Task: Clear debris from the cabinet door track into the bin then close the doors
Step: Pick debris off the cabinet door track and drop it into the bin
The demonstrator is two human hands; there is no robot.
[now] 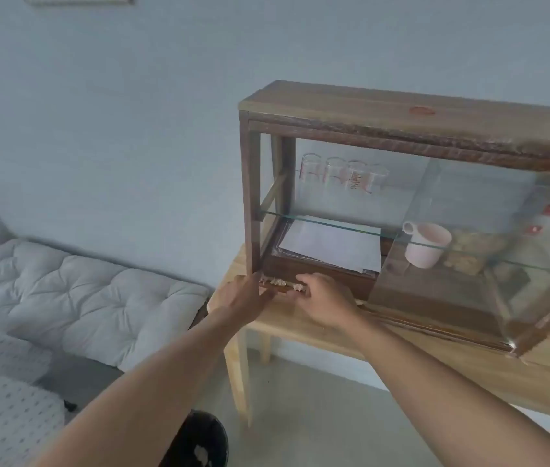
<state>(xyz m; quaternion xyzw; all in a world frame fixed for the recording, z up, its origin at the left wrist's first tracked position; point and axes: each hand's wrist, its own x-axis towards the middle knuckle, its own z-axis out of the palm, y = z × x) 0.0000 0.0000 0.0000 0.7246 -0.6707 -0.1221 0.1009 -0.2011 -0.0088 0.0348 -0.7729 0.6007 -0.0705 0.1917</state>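
A dark wooden cabinet (334,109) with glass sliding doors stands on a light wood table (468,369). Its left side is open; the glass door (489,244) sits over the right half. Pale crumpled debris (278,282) lies in the bottom door track at the left front corner. My left hand (246,294) rests flat at the track's left end, fingers touching the debris. My right hand (324,298) is curled at the right end of the debris pile, fingertips on it. A black bin (199,439) with scraps inside stands on the floor below, between my forearms.
Inside the cabinet are several glasses (344,173) on a glass shelf, a stack of white paper (330,244), and a pink mug (425,244) behind the door. A white quilted cushion (81,291) lies at the left.
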